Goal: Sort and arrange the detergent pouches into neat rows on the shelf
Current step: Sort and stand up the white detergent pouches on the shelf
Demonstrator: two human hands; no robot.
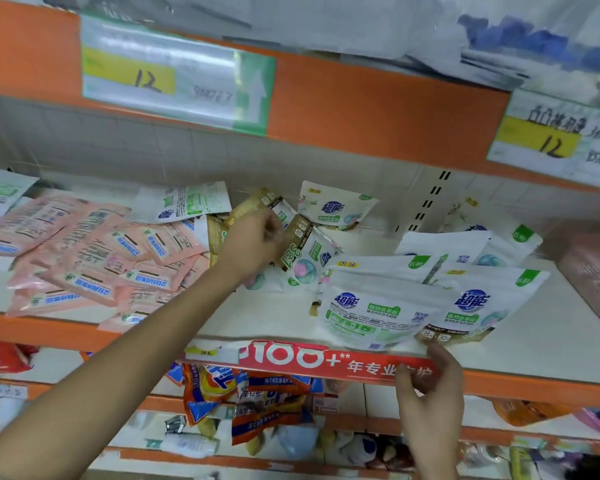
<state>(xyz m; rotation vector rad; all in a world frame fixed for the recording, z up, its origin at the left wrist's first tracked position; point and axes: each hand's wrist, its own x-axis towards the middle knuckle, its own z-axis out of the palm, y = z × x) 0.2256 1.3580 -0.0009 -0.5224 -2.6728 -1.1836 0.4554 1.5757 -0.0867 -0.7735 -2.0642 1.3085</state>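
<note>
Fingers [272, 221] of the left hand [252, 244] curl round the gold top of a pouch [303, 252] in the jumbled middle of the shelf [541, 355]. The pouch lies tilted, touching other pouches beneath and behind the fingers. The right hand [430, 389], at the shelf's front edge, holds nothing. Its fingers [409, 379] are loosely curled before a red strip [326, 362], just below two white pouches [371, 306] that stand overlapping at the edge. Whether they touch the strip cannot be told. Left of the gripping fingers, pink pouches [94, 251] lie flat in a loose heap. To their right, further white pouches lean unevenly.

Step in hand, as judged: lifting the gripped pouch clear to place it in a row. To do it well, lift by the top seam, straight up, so neighbours are not dragged. Turn the printed face forward and set the pouch upright beside the standing white pair, edges aligned, while the free hand steadies that pair. Most of the sorting appears still to be done.
</note>
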